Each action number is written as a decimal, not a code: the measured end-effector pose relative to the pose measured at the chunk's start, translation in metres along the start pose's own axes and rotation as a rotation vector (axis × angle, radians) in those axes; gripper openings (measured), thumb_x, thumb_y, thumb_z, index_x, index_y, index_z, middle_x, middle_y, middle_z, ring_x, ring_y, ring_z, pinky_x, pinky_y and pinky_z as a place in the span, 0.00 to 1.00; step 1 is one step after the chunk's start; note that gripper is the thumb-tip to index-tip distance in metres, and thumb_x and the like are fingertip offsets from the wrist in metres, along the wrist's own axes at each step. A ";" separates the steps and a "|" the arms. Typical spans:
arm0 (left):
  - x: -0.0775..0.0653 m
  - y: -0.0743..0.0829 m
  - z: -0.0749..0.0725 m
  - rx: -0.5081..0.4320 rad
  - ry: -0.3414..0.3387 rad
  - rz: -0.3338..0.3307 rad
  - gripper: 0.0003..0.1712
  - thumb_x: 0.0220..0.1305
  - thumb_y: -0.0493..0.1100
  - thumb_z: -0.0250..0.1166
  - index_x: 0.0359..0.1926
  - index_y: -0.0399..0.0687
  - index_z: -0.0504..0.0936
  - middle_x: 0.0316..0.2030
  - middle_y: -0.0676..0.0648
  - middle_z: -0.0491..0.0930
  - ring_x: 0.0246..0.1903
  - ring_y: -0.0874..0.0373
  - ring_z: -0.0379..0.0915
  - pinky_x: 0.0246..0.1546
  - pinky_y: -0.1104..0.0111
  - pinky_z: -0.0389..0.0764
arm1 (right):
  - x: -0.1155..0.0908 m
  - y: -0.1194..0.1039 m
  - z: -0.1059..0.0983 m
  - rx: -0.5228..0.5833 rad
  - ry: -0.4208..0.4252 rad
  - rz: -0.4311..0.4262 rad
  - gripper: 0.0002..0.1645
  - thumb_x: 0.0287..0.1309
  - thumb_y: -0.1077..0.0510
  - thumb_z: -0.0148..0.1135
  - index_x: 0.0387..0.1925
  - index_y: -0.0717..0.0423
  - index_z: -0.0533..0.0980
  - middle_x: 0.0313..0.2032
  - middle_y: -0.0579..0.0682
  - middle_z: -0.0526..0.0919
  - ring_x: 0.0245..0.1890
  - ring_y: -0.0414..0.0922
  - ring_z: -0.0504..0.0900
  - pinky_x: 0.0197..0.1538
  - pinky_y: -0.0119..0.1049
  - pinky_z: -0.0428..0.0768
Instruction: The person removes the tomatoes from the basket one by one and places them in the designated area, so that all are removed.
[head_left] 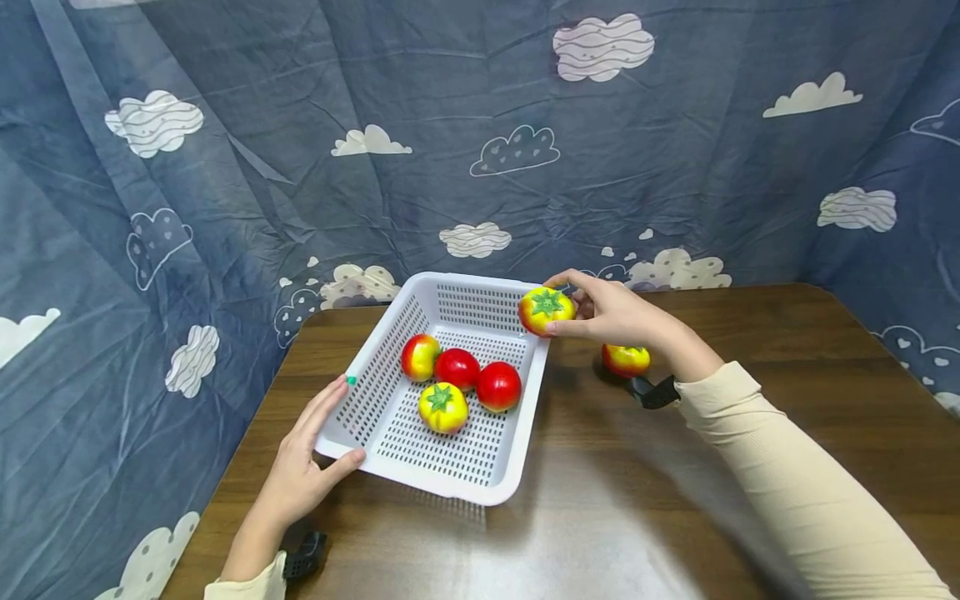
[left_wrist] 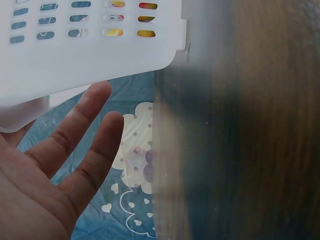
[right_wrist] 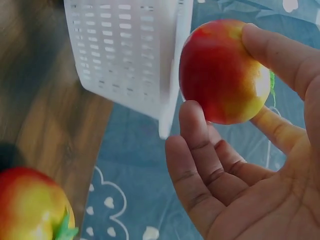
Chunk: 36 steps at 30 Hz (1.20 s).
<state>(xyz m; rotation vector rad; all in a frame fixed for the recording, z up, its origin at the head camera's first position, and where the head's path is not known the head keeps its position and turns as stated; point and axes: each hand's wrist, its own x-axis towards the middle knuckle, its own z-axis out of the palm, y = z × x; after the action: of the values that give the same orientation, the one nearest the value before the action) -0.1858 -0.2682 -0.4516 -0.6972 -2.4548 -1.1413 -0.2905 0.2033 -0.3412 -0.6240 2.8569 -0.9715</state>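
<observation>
My right hand point(head_left: 611, 312) pinches a red-and-yellow toy tomato point(head_left: 546, 310) with a green leafy top, above the far right corner of the white perforated basket point(head_left: 517, 467). In the right wrist view, thumb and fingertips hold this tomato point(right_wrist: 222, 72) beside the basket wall. My left hand point(head_left: 303, 471) touches the basket's near left corner, thumb on the rim and fingers along the left side. Two of its fingers stretch out straight in the left wrist view. Several toy tomatoes point(head_left: 442, 408), red or red-and-yellow, lie inside the basket. Another tomato point(head_left: 626, 360) sits on the table beneath my right wrist.
The basket stands on a brown wooden table point(head_left: 637, 517). Behind and to the left of it hangs a blue cloth point(head_left: 420, 83) with a cloud pattern. Black wrist straps point(head_left: 652, 392) show at both sleeves.
</observation>
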 end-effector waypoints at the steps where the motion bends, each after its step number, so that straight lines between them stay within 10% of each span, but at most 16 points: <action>1: 0.000 0.000 0.000 0.000 0.000 -0.001 0.54 0.53 0.38 0.81 0.80 0.48 0.68 0.81 0.45 0.66 0.76 0.77 0.58 0.68 0.88 0.59 | -0.003 0.001 -0.002 0.000 0.003 0.005 0.40 0.64 0.39 0.75 0.72 0.44 0.71 0.41 0.54 0.82 0.41 0.49 0.79 0.46 0.43 0.76; 36: -0.001 0.000 0.001 -0.001 0.008 -0.015 0.53 0.53 0.38 0.80 0.80 0.49 0.69 0.81 0.45 0.66 0.75 0.78 0.59 0.66 0.88 0.61 | -0.072 0.066 -0.052 0.003 0.064 0.176 0.40 0.67 0.41 0.74 0.74 0.41 0.68 0.51 0.56 0.85 0.48 0.50 0.85 0.46 0.41 0.81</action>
<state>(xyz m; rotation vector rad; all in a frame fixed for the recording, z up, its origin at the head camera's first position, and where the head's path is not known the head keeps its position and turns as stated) -0.1848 -0.2677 -0.4528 -0.6751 -2.4570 -1.1485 -0.2573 0.3091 -0.3448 -0.3387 2.9040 -0.9848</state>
